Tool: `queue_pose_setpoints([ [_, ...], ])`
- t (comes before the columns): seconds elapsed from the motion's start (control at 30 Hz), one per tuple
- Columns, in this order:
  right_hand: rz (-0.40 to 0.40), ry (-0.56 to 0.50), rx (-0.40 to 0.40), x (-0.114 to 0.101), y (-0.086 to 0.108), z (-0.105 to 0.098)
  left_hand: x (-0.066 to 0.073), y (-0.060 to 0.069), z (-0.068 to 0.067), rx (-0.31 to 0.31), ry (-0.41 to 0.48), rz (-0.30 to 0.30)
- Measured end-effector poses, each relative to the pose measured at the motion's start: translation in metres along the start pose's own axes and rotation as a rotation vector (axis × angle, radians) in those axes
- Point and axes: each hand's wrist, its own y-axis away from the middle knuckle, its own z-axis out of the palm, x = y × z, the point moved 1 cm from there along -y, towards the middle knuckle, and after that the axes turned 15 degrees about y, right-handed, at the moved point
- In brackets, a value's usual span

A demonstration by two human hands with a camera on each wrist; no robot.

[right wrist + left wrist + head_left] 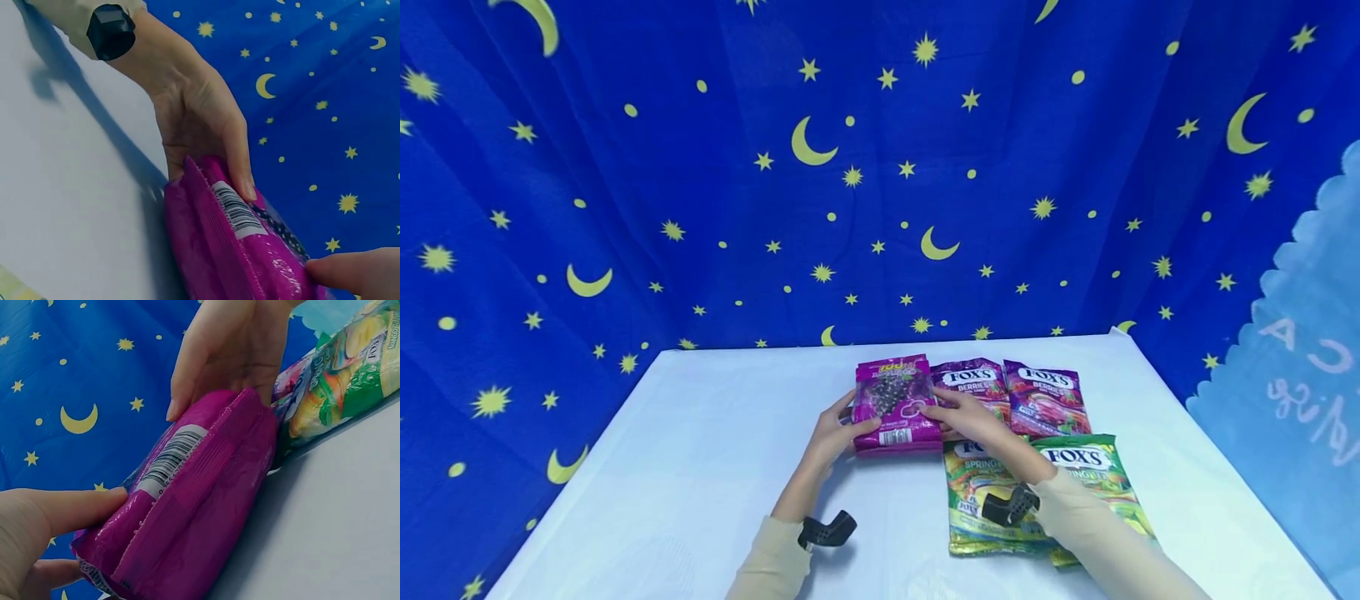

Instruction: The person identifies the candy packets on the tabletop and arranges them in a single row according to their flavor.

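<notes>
A magenta snack packet (897,379) with a picture of dark grapes stands tilted over the white table, its barcode and crimped bottom seam facing me. My left hand (835,431) grips its left side, thumb across the front and fingers behind. On the right side, my right hand (973,419) grips it the same way. The left wrist view shows the left thumb (81,509) on the packet's face; the right thumb (356,270) presses the face in the right wrist view. Fingers behind the packet are mostly hidden.
Two purple FOX'S Berries candy bags (1047,402) lie right of the packet, one partly behind my right hand. Nearer are two green-yellow FOX'S candy bags (996,533), overlapped by the right forearm. A blue star-and-moon cloth (880,200) hangs behind the white table (715,467).
</notes>
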Motion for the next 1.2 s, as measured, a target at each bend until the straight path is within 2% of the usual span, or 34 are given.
queue_pose_setpoints([
  [0.23,0.015,-0.126,0.029,-0.002,0.003,0.005,0.002,0.003,-0.001,-0.001,0.005,0.026],
  [0.4,0.008,-0.23,0.008,-0.008,0.003,0.011,0.007,0.008,-0.01,0.013,0.006,0.04],
  [0.63,-0.014,-0.38,-0.068,-0.019,-0.002,0.024,0.02,0.011,-0.037,-0.007,-0.034,0.034],
  [0.87,-0.048,-0.407,-0.129,-0.033,-0.016,0.042,0.033,0.012,-0.066,-0.019,-0.077,0.021],
  [1.03,-0.025,-0.461,-0.185,-0.041,-0.029,0.054,0.04,0.011,-0.085,-0.011,-0.105,-0.014],
  [1.2,-0.012,-0.502,-0.228,-0.048,-0.04,0.066,0.04,0.012,-0.099,0.008,-0.101,-0.043],
])
